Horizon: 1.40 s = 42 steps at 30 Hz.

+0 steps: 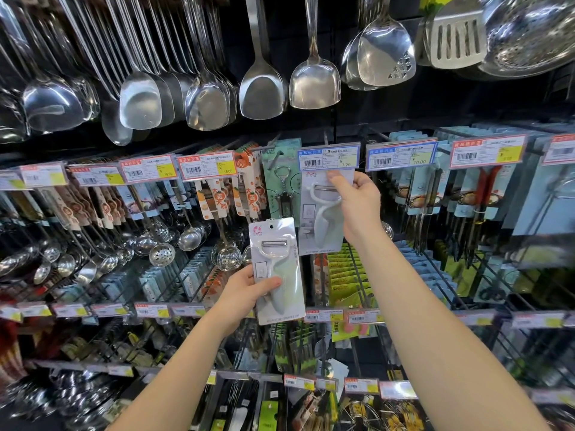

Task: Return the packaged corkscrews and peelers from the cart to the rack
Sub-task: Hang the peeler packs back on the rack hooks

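The left hand (245, 290) grips a lower peeler pack (277, 269) by its bottom half, thumb across the front (the card stands upright, clear of the hooks). Farther in, the right hand (357, 200) pinches the top of an upper peeler pack (320, 219) just under a blue price tag (328, 157), beside a hanging corkscrew pack (281, 181). Steel spatulas (261, 88) hang above.

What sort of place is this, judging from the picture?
Most likely the kitchenware aisle of a shop. Price tags with barcodes run in rows, identical packaged utensils hang behind them, and steel spatulas hang above.
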Tool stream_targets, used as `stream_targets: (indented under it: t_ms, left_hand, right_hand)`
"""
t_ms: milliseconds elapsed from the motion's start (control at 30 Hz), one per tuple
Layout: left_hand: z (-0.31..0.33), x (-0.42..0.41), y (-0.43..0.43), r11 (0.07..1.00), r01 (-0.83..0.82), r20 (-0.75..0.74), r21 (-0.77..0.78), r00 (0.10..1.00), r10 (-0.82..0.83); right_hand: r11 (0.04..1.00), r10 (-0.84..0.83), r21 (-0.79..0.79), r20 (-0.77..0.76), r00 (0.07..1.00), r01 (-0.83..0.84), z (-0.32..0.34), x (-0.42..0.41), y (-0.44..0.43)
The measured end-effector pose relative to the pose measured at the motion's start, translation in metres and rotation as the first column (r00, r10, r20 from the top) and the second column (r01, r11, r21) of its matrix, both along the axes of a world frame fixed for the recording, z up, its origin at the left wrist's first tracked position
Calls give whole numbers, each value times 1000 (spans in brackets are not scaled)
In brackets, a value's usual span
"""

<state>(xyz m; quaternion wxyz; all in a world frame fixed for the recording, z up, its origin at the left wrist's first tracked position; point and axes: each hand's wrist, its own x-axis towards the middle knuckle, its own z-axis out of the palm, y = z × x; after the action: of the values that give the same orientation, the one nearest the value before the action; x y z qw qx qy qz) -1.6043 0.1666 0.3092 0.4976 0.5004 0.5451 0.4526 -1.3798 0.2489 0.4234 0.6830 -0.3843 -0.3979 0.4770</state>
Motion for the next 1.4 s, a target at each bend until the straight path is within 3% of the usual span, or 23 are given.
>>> stream_targets:
  t_ms: [933, 1400]
  left_hand:
    - [0, 7, 1, 1000, -10, 30, 3, 1000, 10]
    - [-2, 4, 1, 1000, -9, 45, 4, 999, 9]
  right_hand:
    - [994, -111, 17, 74, 991, 110, 12, -6, 4]
    - [981, -192, -16, 31, 981, 193, 14, -16, 2]
